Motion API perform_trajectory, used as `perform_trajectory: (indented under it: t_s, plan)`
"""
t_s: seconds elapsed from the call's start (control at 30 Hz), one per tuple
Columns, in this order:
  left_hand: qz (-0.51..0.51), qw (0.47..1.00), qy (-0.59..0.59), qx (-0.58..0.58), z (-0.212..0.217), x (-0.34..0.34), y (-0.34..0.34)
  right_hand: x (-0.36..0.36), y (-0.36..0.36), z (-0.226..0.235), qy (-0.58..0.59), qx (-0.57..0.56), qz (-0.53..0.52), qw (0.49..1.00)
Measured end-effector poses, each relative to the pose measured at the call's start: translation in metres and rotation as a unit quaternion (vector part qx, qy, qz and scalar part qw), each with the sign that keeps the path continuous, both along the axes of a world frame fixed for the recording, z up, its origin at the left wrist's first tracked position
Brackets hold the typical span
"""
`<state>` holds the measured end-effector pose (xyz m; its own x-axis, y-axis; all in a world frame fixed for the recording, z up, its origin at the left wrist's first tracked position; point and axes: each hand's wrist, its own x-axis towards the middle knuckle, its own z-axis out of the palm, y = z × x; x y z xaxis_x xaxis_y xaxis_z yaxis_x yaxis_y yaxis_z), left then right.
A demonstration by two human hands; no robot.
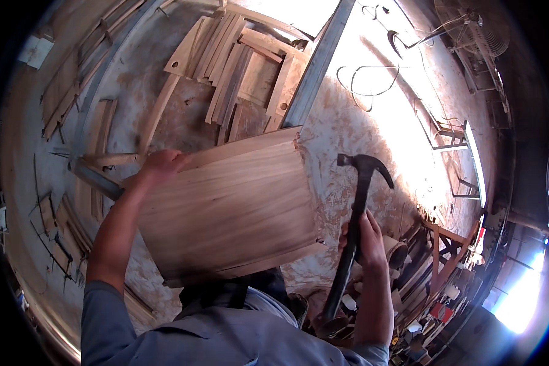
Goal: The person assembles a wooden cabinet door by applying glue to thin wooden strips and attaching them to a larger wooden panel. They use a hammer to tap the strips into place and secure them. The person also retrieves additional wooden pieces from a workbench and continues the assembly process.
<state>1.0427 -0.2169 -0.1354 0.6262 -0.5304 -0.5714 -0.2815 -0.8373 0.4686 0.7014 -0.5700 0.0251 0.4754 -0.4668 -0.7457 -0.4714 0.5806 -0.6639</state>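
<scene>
A wide wooden panel (pixel 232 207), with narrow strips along its far and near edges, rests in front of my body. My left hand (pixel 162 167) is closed on the panel's far edge near its left corner; some of its fingers are hidden. On the right, my right hand (pixel 371 241) wraps round the dark handle of a claw hammer (pixel 361 189). The hammer is held head up, its claw curving to the right, beside the panel and apart from it.
A grey beam (pixel 317 67) runs from the panel's far corner. Beyond lie stacked wooden boards (pixel 226 52) on the floor. A loose cable (pixel 375 93) and a fan (pixel 479 36) are at far right. Timber and assorted items crowd a wooden rack (pixel 436 256) at near right.
</scene>
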Motion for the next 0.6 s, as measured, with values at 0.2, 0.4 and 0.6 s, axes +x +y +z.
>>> perform_trajectory:
  t_s: [0.2,0.4,0.6]
  plan:
    - [-0.049,0.998,-0.03,-0.013,0.018,-0.004,-0.032,0.02,-0.032,-0.063,0.074,0.088,0.067,0.991]
    - [-0.028,0.999,0.011,-0.018,0.019,-0.013,-0.081,0.025,-0.032,-0.092,0.064,0.166,0.09,0.98]
    - [-0.058,0.997,-0.048,0.032,0.034,-0.025,-0.1,0.027,-0.038,-0.097,0.055,0.167,0.113,0.978]
